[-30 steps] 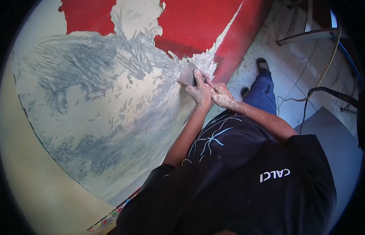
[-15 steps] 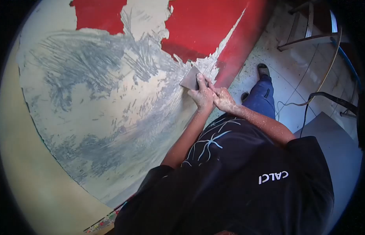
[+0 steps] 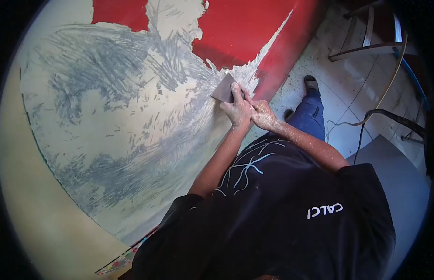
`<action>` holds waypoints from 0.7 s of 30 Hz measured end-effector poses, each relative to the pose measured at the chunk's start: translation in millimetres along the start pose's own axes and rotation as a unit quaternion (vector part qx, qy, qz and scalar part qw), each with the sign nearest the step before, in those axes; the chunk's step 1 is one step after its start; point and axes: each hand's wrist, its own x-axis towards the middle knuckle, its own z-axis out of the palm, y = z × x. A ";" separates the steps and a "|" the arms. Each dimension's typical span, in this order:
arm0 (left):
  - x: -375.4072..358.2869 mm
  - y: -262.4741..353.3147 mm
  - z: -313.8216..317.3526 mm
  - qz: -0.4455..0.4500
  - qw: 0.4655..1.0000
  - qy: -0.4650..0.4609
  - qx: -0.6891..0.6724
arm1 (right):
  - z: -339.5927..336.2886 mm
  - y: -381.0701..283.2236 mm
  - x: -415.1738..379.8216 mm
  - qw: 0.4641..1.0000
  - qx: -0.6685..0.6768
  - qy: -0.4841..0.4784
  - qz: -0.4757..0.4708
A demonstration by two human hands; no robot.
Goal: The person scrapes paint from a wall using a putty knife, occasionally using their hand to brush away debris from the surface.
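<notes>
A scraper (image 3: 222, 89) with a wide, flat metal blade lies against the panel where bare, scratched pale surface (image 3: 133, 107) meets red paint (image 3: 240, 32). My left hand (image 3: 238, 111) is closed around the scraper, its thumb pressed along the blade. My right hand (image 3: 264, 115), dusted with pale flakes, is closed against the left one at the handle end. The hands hide the handle. Along the ragged red edge, a thin pale strip (image 3: 273, 39) runs up into the paint.
Right of the panel is a tiled floor (image 3: 345, 93) with scattered debris. A wooden stool or chair frame (image 3: 366, 50) stands at the upper right, near a yellowish cable (image 3: 389, 95) and a black hose (image 3: 389, 113). A grey flat board (image 3: 394, 163) lies lower right.
The view has shifted slightly. Both hands and the scraper sit a little farther up and left in the picture, with the same grip.
</notes>
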 end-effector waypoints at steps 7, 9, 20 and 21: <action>2.8 2.1 7.0 0.017 0.999 -0.004 -0.037 | -7.9 -18.9 1.1 1.000 0.008 0.014 0.018; 1.4 -5.9 6.9 0.007 1.000 0.012 -0.021 | -13.4 -12.0 6.4 0.999 -0.026 -0.006 0.026; -0.7 10.8 18.2 0.007 0.999 0.034 -0.005 | -17.8 -25.4 2.5 1.000 -0.022 -0.007 0.012; -3.1 14.4 16.7 0.006 0.999 0.029 -0.012 | -24.4 -42.7 -2.4 0.998 0.000 -0.036 0.057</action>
